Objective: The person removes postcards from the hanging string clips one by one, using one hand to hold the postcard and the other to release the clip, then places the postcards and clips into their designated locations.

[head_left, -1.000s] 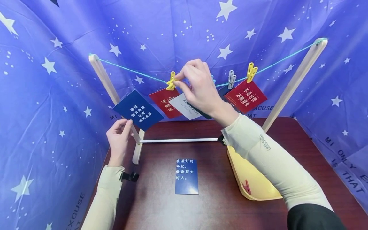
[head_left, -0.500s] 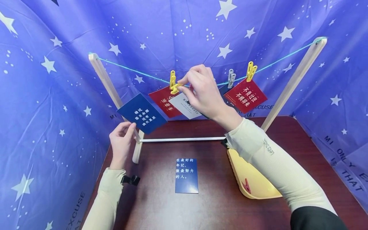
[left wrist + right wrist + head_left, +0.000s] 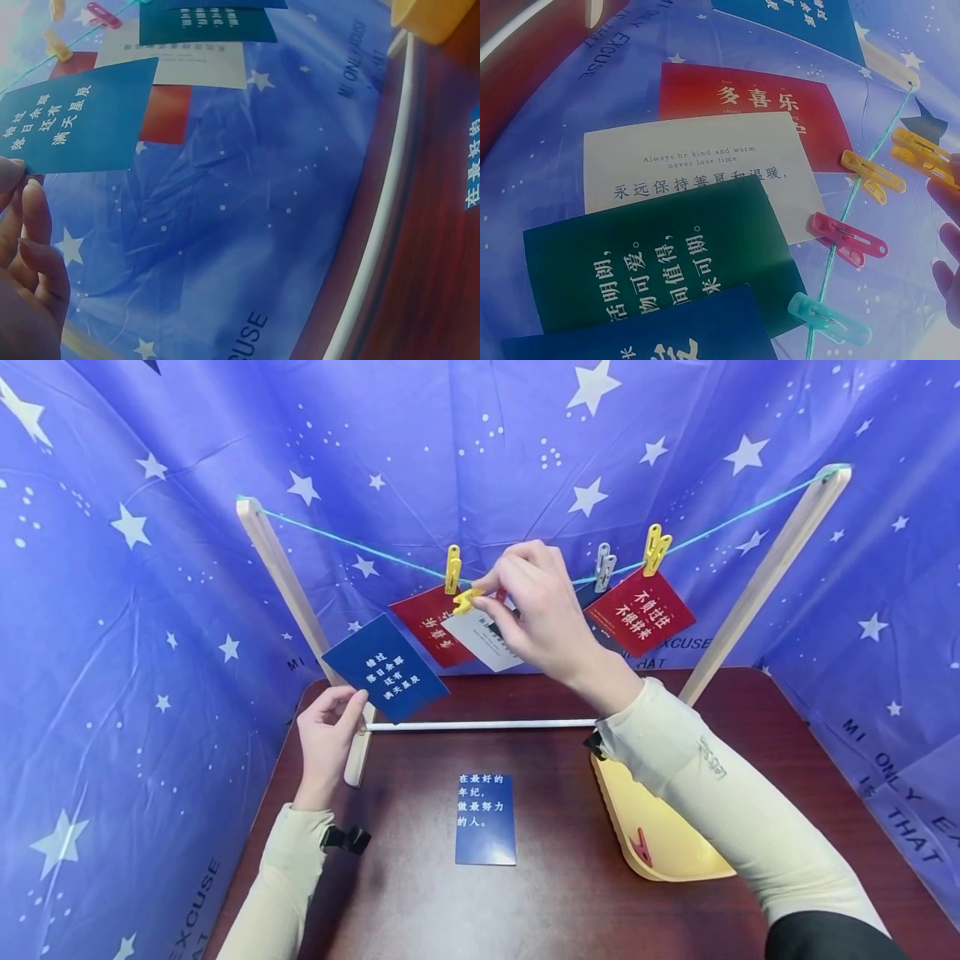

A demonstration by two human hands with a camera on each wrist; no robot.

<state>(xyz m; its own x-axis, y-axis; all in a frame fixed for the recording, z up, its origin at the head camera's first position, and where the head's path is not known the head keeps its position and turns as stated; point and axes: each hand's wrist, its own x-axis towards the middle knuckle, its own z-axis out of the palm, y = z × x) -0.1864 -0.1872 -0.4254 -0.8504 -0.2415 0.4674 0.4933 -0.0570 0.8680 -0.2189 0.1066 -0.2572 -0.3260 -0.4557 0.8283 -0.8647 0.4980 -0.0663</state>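
Note:
My left hand (image 3: 330, 727) pinches a blue card (image 3: 386, 668) with white writing by its lower left corner, tilted in front of the left post. In my right hand (image 3: 536, 606) a yellow clothespin (image 3: 465, 602) is pinched between thumb and fingertips, just in front of the string (image 3: 352, 545). Another yellow clothespin (image 3: 874, 176) fastens a red card (image 3: 757, 97) to the string. Beside it hang a white card (image 3: 697, 150) on a pink clothespin (image 3: 847, 238) and a green card (image 3: 660, 255) on a teal clothespin (image 3: 829, 319). My right hand partly hides these in the head view.
Two wooden posts (image 3: 277, 568) hold the string, joined low down by a white rod (image 3: 480, 725). Another blue card (image 3: 486, 839) lies on the brown table (image 3: 405, 893). A yellow tray (image 3: 675, 827) with a red clothespin (image 3: 641, 846) stands at right, under my right forearm.
My left hand has carried the blue card rightward and slightly down. My right hand has moved a little right and down with the yellow clothespin, away from the one on the red card.

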